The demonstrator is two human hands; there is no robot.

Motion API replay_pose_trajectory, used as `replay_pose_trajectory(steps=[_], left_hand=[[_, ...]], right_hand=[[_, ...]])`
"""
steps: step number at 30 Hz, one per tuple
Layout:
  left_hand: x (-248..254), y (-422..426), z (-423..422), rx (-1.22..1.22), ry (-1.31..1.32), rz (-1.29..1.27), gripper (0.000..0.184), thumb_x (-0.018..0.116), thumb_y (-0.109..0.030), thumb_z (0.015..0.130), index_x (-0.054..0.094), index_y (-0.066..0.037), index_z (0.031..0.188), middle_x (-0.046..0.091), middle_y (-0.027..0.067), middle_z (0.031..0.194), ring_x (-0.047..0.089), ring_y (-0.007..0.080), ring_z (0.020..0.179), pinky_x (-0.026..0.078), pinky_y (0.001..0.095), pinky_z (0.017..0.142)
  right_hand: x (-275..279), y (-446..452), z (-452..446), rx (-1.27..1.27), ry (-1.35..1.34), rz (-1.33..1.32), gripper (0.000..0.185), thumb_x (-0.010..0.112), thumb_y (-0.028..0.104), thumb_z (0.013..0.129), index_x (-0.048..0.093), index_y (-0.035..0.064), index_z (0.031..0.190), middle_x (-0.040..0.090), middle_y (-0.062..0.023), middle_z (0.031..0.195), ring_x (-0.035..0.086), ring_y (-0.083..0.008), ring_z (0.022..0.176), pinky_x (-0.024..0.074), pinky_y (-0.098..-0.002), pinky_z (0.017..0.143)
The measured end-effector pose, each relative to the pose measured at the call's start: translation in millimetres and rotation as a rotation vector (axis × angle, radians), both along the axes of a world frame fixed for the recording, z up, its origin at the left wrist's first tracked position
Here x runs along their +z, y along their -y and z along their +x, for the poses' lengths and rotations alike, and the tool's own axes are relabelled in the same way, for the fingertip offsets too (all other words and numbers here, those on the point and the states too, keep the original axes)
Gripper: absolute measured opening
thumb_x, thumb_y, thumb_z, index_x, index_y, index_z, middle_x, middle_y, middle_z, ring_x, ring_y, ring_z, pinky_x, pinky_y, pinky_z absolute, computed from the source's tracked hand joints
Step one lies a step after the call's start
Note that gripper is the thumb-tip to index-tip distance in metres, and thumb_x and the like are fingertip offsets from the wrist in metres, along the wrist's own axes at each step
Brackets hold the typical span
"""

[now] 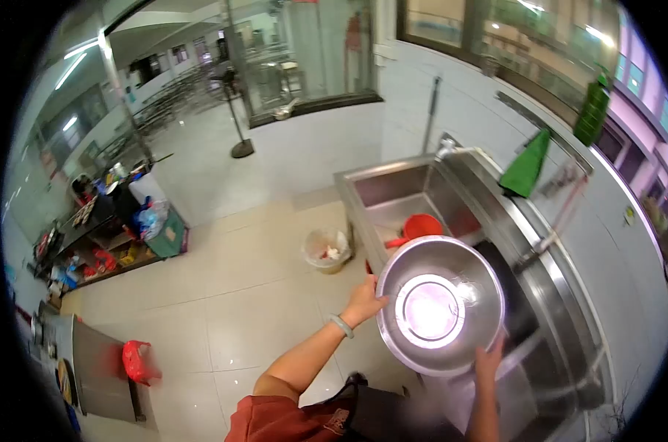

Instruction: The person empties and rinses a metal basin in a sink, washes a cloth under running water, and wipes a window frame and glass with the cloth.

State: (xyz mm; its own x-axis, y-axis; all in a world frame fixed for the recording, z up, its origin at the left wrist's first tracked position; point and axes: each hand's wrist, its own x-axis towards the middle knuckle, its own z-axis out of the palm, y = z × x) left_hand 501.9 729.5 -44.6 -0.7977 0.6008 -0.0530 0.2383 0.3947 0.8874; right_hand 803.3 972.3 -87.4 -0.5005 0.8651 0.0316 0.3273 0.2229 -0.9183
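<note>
A large round metal basin (472,335) is held between my two hands over the edge of a stainless steel sink. My left hand (364,300) grips its left rim, with the thumb on the inside of the wall. My right hand (489,362) holds the lower right rim and is slightly blurred. The inside of the basin shows a bright reflection on its flat bottom. Just beyond the basin, a red plastic ladle (422,225) lies in the far compartment of the sink (393,184).
A lined waste bin (325,250) stands on the floor left of the sink. A faucet (446,147) and green cloth (525,166) are by the wall. Farther left are a red stool (136,362), a metal cabinet (102,368) and a cluttered shelf (120,258).
</note>
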Motion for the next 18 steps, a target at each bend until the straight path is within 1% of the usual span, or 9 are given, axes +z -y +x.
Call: replay_pose_trajectory(steps=[3,4,8,9,11,12,14,17,18], left_hand=[[-22.3,16.8,-38.3,0.116,-0.135,0.034,0.045,0.071,-0.016,0.075,0.051,0.0,0.113,0.062,0.0123,0.093,0.061,0.0201,0.078,0.051,0.0342,0.068],[-11.2,20.3,-43.3,0.169,0.015,0.039,0.041,0.07,-0.016,0.076,0.052,0.0,0.11,0.061,0.0104,0.086,0.06,0.0184,0.068,0.05,0.0314,0.058],[-75.7,36.7,-85.2,0.197,0.178,0.154,0.038,0.067,-0.013,0.076,0.051,0.0,0.108,0.058,0.0095,0.085,0.058,0.0172,0.061,0.049,0.0298,0.052],[-92.0,40.0,-94.2,0.164,0.239,0.219,0.038,0.066,-0.012,0.076,0.05,0.0,0.108,0.058,0.0097,0.085,0.057,0.0173,0.06,0.05,0.0304,0.053],[-33.3,34.8,-76.7,0.254,0.3,0.098,0.038,0.062,-0.007,0.078,0.046,-0.001,0.111,0.057,0.0101,0.09,0.059,0.0171,0.066,0.052,0.0322,0.056],[-54.5,36.5,-85.0,0.29,0.342,0.18,0.038,0.063,-0.008,0.078,0.044,0.0,0.11,0.056,0.0101,0.089,0.058,0.0167,0.064,0.05,0.031,0.052],[-70.9,30.2,-87.5,0.34,0.414,0.274,0.04,0.064,-0.009,0.08,0.041,0.0,0.111,0.056,0.0093,0.092,0.057,0.0164,0.068,0.048,0.0302,0.05],[-53.8,22.5,-84.3,0.334,0.439,0.208,0.04,0.062,-0.009,0.083,0.038,-0.003,0.115,0.054,0.0078,0.099,0.056,0.0164,0.079,0.05,0.0311,0.056],[-51.8,23.3,-84.4,0.352,0.424,0.151,0.04,0.06,-0.009,0.085,0.037,-0.005,0.117,0.054,0.0071,0.103,0.055,0.0164,0.084,0.051,0.0314,0.06]], right_hand=[[-10.0,-6.9,-60.8,0.061,-0.049,-0.029,0.077,0.06,-0.003,0.077,0.021,-0.003,0.144,0.04,-0.0238,0.139,0.044,-0.0301,0.124,0.0338,-0.0313,0.102],[0.5,-4.1,-82.2,0.102,-0.064,-0.011,0.078,0.06,-0.001,0.076,0.021,-0.003,0.144,0.04,-0.024,0.139,0.044,-0.0305,0.125,0.0337,-0.0319,0.102],[-31.2,-36.6,-148.2,0.239,-0.084,0.136,0.075,0.066,0.01,0.076,0.029,0.0006,0.14,0.044,-0.0236,0.136,0.045,-0.0321,0.125,0.0354,-0.0357,0.103],[1.9,-25.3,-157.5,0.25,0.032,0.12,0.073,0.067,0.012,0.077,0.031,0.0054,0.14,0.047,-0.0236,0.134,0.048,-0.034,0.123,0.038,-0.037,0.101],[-49.5,-48.3,-179.3,0.225,0.016,0.244,0.068,0.066,0.023,0.081,0.033,0.01,0.14,0.057,-0.0244,0.12,0.057,-0.0356,0.11,0.0447,-0.0388,0.091],[-34.7,-47.2,-183.9,0.244,0.104,0.121,0.054,0.06,0.015,0.088,0.037,0.0044,0.136,0.057,-0.0144,0.12,0.057,-0.0204,0.104,0.0461,-0.0306,0.086],[-63.7,-65.0,-190.3,0.175,-0.002,-0.074,0.046,0.051,0.027,0.096,0.041,0.0064,0.136,0.062,-0.0087,0.102,0.058,-0.0117,0.076,0.0487,-0.0254,0.066],[-73.1,-85.2,-185.6,-0.082,-0.435,-0.71,0.039,0.045,0.031,0.099,0.047,0.0105,0.132,0.062,-0.0066,0.095,0.059,-0.0097,0.069,0.0494,-0.0242,0.058],[-119.8,-104.7,-181.1,-0.093,-0.299,-0.567,0.038,0.047,0.031,0.097,0.05,0.0103,0.129,0.063,-0.0092,0.096,0.063,-0.0162,0.074,0.0513,-0.0274,0.064]])
